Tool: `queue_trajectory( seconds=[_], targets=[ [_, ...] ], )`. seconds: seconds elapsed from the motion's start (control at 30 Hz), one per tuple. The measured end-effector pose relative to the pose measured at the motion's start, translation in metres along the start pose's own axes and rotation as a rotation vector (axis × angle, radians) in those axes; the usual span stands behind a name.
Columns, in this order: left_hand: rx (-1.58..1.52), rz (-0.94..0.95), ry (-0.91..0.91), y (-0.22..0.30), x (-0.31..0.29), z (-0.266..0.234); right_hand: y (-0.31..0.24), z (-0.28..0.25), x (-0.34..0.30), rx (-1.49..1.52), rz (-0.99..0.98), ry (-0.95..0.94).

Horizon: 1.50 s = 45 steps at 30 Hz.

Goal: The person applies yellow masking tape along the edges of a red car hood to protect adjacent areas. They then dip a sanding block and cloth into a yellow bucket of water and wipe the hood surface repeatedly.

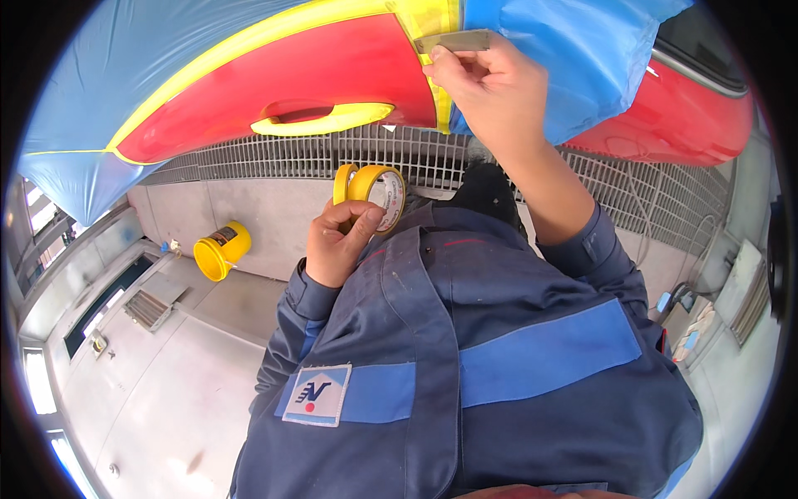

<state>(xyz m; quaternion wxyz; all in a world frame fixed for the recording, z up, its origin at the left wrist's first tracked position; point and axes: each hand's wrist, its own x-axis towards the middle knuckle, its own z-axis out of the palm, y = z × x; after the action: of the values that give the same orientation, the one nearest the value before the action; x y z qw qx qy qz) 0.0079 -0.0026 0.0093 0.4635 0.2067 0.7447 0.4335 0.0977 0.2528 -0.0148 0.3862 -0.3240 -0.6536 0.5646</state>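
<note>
My left hand (342, 241) is closed round the lower edge of two rolls of yellow masking tape (394, 193), held in front of my jacket. Farther forward, my right hand (504, 93) pinches a flat grey spreader (459, 41) between thumb and fingers. Its blade lies across a strip of yellow masking tape (431, 79) running down a red car door (332, 75). Blue masking film (540, 50) covers the car to the right of that strip. Yellow tape also lines the door's upper edge and covers the door handle (324, 121).
A yellow bucket (224, 251) stands on the pale floor to my left. Metal floor grating (432, 154) runs under the car's edge. More blue film (141, 71) hangs over the car at far left. At right, a cable and boxes (686, 320) sit by the wall.
</note>
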Motion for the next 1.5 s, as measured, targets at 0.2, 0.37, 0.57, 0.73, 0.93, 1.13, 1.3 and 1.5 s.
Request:
queue_trajectory(
  seconds=[0.2, 0.37, 0.57, 0.73, 0.93, 1.13, 1.3, 1.5],
  targets=[
    [0.004, 0.006, -0.005, -0.003, -0.002, 0.001, -0.005, 0.002, 0.003, -0.222, -0.094, -0.025],
    [-0.033, -0.001, -0.020, -0.002, -0.003, 0.004, -0.018, 0.002, 0.014, -0.610, -0.258, -0.111],
    [-0.061, -0.007, -0.033, -0.001, -0.006, 0.009, -0.025, 0.005, 0.028, -0.424, -0.355, 0.016],
    [0.021, 0.003, -0.020, -0.003, -0.009, 0.008, -0.018, 0.000, 0.023, -0.311, -0.354, 0.094],
    [0.035, 0.022, 0.013, -0.006, -0.016, 0.008, 0.001, -0.008, -0.005, -0.078, -0.124, 0.049],
    [-0.003, -0.003, 0.013, -0.007, -0.020, 0.009, 0.012, -0.008, -0.026, -0.044, -0.034, 0.055],
    [-0.002, 0.002, 0.007, -0.007, -0.021, 0.011, 0.018, -0.007, -0.024, -0.179, -0.076, 0.084],
    [-0.046, -0.010, 0.000, -0.009, -0.021, 0.011, 0.020, -0.006, -0.025, -0.180, -0.107, 0.101]
  ],
)
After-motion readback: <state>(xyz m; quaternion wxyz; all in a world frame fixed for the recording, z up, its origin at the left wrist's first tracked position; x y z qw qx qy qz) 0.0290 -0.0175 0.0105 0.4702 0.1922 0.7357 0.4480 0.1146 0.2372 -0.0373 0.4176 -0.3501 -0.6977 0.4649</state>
